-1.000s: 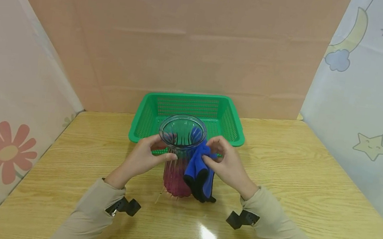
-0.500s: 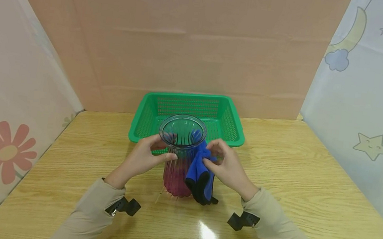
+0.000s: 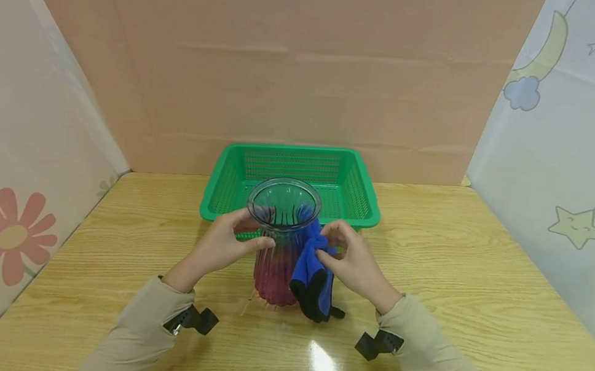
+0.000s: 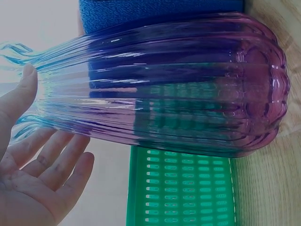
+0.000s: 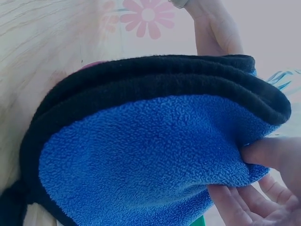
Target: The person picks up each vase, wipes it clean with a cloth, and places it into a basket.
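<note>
A ribbed glass vase [image 3: 278,270], bluish at the flared mouth and pink-purple at the base, stands upright on the table. My left hand [image 3: 227,240] holds its neck from the left; the left wrist view shows the thumb [image 4: 29,84] and fingers on either side. With thumb and fingertips my right hand [image 3: 355,260] pinches a blue terry cloth [image 5: 136,150] with black edging. The cloth hangs in folds at the vase's right side, its black tab low on the right. Through the glass some blue shows, and the cloth hides part of the vase's right side.
Directly behind the vase sits a green perforated plastic basket [image 3: 290,154] on the wooden table [image 3: 435,246]. A brown backdrop [image 3: 289,73] rises at the back, with patterned panels left and right. A thin pale strand [image 3: 246,304] lies by the vase's base.
The right hand and the cloth have shifted slightly to the right, and the cloth's lower edge hangs a little lower. Vase and left hand stay where they were.
</note>
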Tool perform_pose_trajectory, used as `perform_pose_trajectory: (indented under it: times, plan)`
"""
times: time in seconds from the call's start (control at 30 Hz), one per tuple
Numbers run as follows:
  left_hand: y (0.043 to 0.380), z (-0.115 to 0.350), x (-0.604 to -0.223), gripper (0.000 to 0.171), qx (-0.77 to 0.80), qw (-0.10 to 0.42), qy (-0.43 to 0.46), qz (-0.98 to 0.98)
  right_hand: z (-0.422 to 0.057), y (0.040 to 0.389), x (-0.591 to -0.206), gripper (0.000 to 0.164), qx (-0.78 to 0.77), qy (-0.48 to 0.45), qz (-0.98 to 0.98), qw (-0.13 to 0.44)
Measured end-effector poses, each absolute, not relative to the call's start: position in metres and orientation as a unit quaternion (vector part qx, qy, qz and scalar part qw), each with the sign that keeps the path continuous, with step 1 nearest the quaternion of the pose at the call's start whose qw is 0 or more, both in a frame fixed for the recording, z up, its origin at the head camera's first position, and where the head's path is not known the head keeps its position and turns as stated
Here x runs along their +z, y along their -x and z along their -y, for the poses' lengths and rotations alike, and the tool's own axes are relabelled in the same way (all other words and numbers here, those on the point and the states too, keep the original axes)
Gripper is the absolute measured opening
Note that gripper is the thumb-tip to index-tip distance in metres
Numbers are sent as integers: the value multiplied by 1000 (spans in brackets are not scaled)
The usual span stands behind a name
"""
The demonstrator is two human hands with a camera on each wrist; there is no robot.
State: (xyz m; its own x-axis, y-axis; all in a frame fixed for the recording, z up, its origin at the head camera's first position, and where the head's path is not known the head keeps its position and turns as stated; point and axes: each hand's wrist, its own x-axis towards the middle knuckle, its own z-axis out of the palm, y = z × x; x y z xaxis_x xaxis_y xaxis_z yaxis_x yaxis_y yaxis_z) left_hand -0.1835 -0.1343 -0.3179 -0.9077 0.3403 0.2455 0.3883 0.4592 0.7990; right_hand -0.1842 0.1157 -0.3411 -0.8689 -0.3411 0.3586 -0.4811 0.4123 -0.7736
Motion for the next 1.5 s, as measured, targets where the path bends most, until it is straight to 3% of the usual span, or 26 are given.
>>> perform_pose_trajectory:
  times: [0.57, 1.5]
  plan:
    - [191, 140, -317, 51, -489, 12, 265, 831, -117, 185, -352, 25, 482, -250, 839, 47]
    - [191, 139, -312, 52, -468, -43, 285, 835, -113, 185, -318, 27, 525, -238, 811, 95]
